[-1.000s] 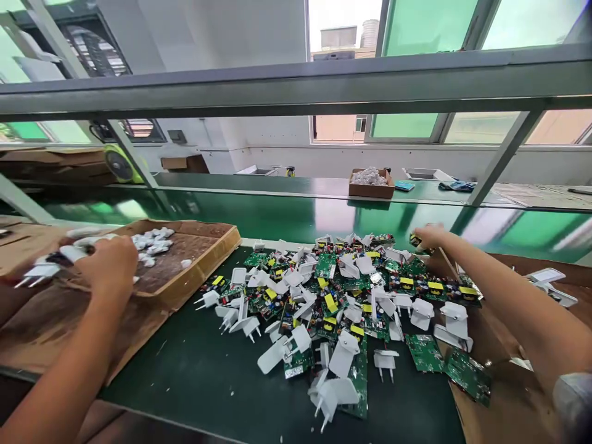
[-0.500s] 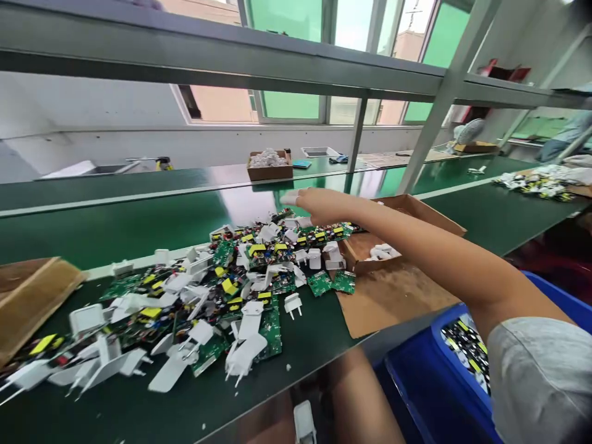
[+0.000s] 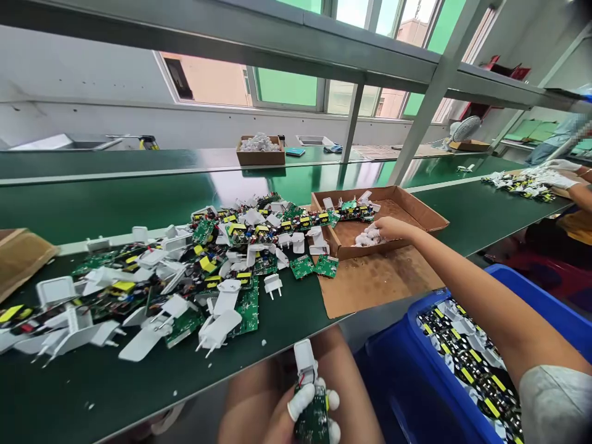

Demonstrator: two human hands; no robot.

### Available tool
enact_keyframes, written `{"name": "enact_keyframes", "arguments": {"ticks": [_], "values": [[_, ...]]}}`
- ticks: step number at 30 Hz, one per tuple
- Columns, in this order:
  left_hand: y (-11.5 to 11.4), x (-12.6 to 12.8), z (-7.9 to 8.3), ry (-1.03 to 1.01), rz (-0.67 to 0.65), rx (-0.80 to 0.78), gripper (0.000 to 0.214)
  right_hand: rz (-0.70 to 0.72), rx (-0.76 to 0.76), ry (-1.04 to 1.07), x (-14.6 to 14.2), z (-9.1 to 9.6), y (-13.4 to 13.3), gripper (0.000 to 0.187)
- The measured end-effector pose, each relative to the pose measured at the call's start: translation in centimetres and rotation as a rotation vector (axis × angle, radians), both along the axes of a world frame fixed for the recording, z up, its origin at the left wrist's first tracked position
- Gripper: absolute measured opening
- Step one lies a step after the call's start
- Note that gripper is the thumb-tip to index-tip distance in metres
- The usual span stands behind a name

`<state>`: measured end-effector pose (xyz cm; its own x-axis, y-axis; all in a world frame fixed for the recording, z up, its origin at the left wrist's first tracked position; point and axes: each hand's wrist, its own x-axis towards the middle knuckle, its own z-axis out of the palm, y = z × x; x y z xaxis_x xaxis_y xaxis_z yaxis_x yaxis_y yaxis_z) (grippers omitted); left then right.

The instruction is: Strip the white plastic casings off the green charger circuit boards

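Bright daylight — far windows (image 3: 287,86) | white glare on green surface (image 3: 115,203) | edges stretched | top-right corner — dark, blurred

The dark green surface (image 3: 152,394) here carries piled circuit boards (image 3: 250,308) and white plug parts (image 3: 143,340); cardboard tray (image 3: 23,259) at left.

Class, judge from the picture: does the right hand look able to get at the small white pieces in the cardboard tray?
Yes, very likely. The right hand is right beside the small white pieces, and nothing visible blocks it, since the cardboard tray is open on top.
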<state>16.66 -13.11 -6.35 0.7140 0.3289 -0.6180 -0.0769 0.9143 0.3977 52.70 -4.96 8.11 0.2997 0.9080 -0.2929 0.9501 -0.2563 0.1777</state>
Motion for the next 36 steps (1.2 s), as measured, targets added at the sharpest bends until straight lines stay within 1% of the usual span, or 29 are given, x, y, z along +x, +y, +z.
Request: {"name": "enact_keyframes", "arguments": {"ticks": [3,5,6,7,8,9,10,11,12,14,16,18,21,24,26,27,29,32,34,36], "values": [[0.2,0.5,0.6,-0.039,-0.012,0.026,0.03,-0.071,0.109,-0.078,0.7,-0.3,-0.6,0.029],[0.5,0.6,1.4,-0.058,-0.011,0.046,0.033,-0.12,0.195,-0.152,0.2,-0.1,-1.1,0.03],[0.8,0.6,1.9,-0.062,-0.003,0.055,0.034,-0.138,0.282,-0.16,-0.4,0.2,-1.4,0.03],[1.1,0.6,2.6,-0.063,0.013,0.071,0.035,-0.142,0.406,-0.123,-1.3,0.4,-1.7,0.03],[1.4,0.7,3.3,-0.067,0.038,0.093,0.037,-0.132,0.548,-0.026,-2.6,0.7,-2.2,0.031],[1.8,0.9,4.2,-0.075,0.073,0.121,0.038,-0.107,0.692,0.128,-4.3,1.0,-2.7,0.03],[2.2,1.1,5.1,-0.086,0.116,0.15,0.039,-0.065,0.819,0.326,-6.2,1.2,-3.3,0.03],[2.6,1.5,6.0,-0.1,0.17,0.176,0.041,-0.015,0.89,0.533,-8.4,1.2,-4.0,0.03],[3.0,1.9,6.8,-0.114,0.23,0.193,0.042,0.037,0.925,0.705,-10.6,1.0,-4.8,0.031],[3.8,2.6,8.0,-0.135,0.347,0.197,0.045,0.128,0.991,0.91,-14.8,0.0,-6.3,0.027],[4.4,3.1,8.7,-0.148,0.437,0.197,0.042,0.152,0.977,1.047,-18.0,-1.4,-7.5,0.026],[4.7,3.2,9.0,-0.166,0.501,0.211,0.037,0.123,0.894,1.193,-19.8,-2.8,-8.0,0.028],[4.6,2.9,9.1,-0.19,0.595,0.237,0.038,0.081,0.749,1.378,-21.0,-4.0,-8.0,0.03],[4.5,2.5,9.0,-0.194,0.657,0.252,0.049,0.078,0.718,1.445,-22.0,-4.2,-7.7,0.031],[4.4,2.3,8.8,-0.203,0.653,0.269,0.052,0.083,0.721,1.413,-22.8,-4.1,-7.5,0.026],[4.3,2.2,8.7,-0.206,0.645,0.285,0.052,0.089,0.737,1.354,-23.2,-4.1,-7.4,0.024],[4.2,1.9,8.4,-0.203,0.637,0.34,0.053,0.098,0.82,1.157,-23.9,-4.3,-7.1,0.025],[4.2,1.6,8.1,-0.145,0.649,0.448,0.059,0.11,0.957,0.88,-24.3,-4.8,-6.7,0.031],[4.2,1.5,8.1,-0.09,0.664,0.48,0.062,0.167,0.95,0.813,-24.3,-5.2,-6.8,0.035],[4.4,1.4,8.1,-0.041,0.705,0.47,0.065,0.24,0.894,0.85,-24.2,-5.4,-7.0,0.037]]}}
